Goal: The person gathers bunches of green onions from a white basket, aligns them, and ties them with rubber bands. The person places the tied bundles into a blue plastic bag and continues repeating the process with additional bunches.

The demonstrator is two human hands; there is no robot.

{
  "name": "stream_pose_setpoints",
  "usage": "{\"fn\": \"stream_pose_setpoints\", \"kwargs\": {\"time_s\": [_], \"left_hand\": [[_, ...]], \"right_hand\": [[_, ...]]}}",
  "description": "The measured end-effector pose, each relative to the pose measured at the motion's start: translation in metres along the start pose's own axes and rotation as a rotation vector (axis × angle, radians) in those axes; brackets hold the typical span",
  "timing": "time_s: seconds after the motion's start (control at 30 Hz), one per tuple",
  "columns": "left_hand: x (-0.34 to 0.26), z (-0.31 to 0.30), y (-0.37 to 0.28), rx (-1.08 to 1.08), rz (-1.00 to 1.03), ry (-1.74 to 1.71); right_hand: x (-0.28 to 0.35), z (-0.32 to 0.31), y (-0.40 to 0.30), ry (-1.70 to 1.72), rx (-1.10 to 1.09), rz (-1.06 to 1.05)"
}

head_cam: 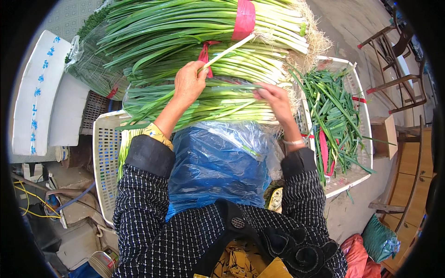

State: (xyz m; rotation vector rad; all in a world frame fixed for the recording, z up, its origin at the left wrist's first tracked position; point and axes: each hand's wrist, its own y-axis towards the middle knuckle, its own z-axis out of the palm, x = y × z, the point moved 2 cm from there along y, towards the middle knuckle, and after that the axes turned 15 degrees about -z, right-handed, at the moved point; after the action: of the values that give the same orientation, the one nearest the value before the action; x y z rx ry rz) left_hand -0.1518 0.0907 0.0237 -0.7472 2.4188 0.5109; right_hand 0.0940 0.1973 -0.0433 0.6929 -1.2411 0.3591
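My left hand (189,82) grips one scallion (231,50), its white stem slanting up and right to a tuft of roots. That stem crosses over a bundle of scallions (253,64) tied with red tape. Between the thumb and fingers of my right hand (277,100) is a green leaf (231,88), slightly blurred. Below both hands lie loose scallions (222,110), roots to the right. A larger scallion bundle (163,26), bound by a wide red band (244,19), rests at the top. Clear plastic over a blue surface (215,170) lies nearest my body.
At the right, a white plastic crate (365,139) holds cut green leaves (335,104). Another white crate (106,146) stands left, near a white foam board (36,100) bearing blue writing. Wooden chairs (399,87) and a red bag (359,259) are farther right. Yellow cables (34,201) run lower left.
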Motion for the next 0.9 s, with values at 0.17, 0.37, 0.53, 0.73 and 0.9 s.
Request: {"fn": "stream_pose_setpoints", "kwargs": {"time_s": [0.17, 0.37, 0.53, 0.73, 0.9], "left_hand": [[-0.01, 0.002, -0.005, -0.055, 0.212, 0.069], [-0.007, 0.056, -0.03, 0.213, 0.49, 0.105], [0.008, 0.064, -0.033, 0.385, 0.468, 0.202], [0.006, 0.047, -0.043, 0.421, 0.622, 0.263], [-0.023, 0.052, -0.032, 0.545, 0.419, 0.208]], "right_hand": [[0.049, -0.129, -0.098, 0.089, -0.45, 0.079], [0.05, -0.227, -0.215, 0.877, -0.82, 0.072], [0.055, -0.131, -0.182, 0.121, -0.79, 0.294], [-0.013, -0.07, -0.109, 0.031, -0.787, 0.084], [-0.051, -0.064, -0.08, -0.226, -0.826, -0.038]]}}
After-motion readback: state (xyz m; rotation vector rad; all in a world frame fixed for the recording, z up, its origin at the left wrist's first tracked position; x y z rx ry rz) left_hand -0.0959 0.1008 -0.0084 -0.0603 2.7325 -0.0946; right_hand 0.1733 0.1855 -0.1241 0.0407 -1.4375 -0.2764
